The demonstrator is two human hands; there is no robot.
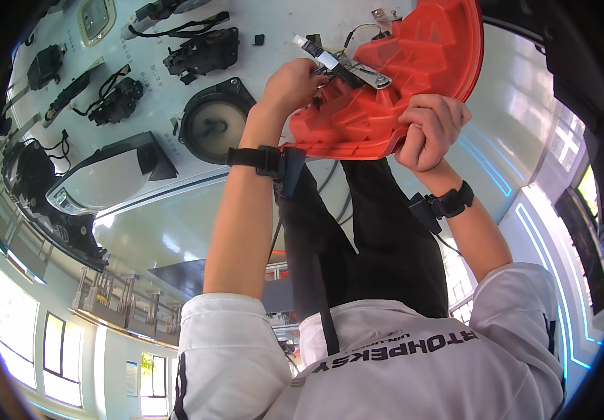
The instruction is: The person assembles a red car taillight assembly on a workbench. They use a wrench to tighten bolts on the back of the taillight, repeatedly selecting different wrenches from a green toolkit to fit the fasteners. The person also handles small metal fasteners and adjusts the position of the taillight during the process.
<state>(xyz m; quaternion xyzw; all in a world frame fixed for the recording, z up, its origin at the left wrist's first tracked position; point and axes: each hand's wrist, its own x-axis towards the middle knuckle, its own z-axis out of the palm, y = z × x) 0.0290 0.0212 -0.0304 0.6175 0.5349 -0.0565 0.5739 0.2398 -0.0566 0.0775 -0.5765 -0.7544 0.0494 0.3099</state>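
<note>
The white worktop (162, 224) spreads out to the left of and beyond my hands, carrying a spread of car parts. In front of me, between both hands, I hold a big red plastic housing (414, 77) with ribbed moulding, fan-shaped with a curved rim; it rises above the worktop and tilts toward me. My right hand (429, 129) is closed around its lower edge, fingers curled over the rim and gripping it. My left hand (290, 85) is closed too, pinching a small metal tool or connector piece (330, 61) that lies against the housing's upper face, beside a black-and-silver fitting (365, 73) with thin wires running from it; just what the fingers grip I cannot tell.

Well to the left of my left hand lies a side mirror (109, 175) with a dark casing. Just left of my left forearm sits a round black speaker (214, 122). Farther out, beyond that, are a black latch mechanism (204, 52) and smaller black actuators with cables (116, 98). Each wrist wears a black strap (263, 159) with a small device attached.
</note>
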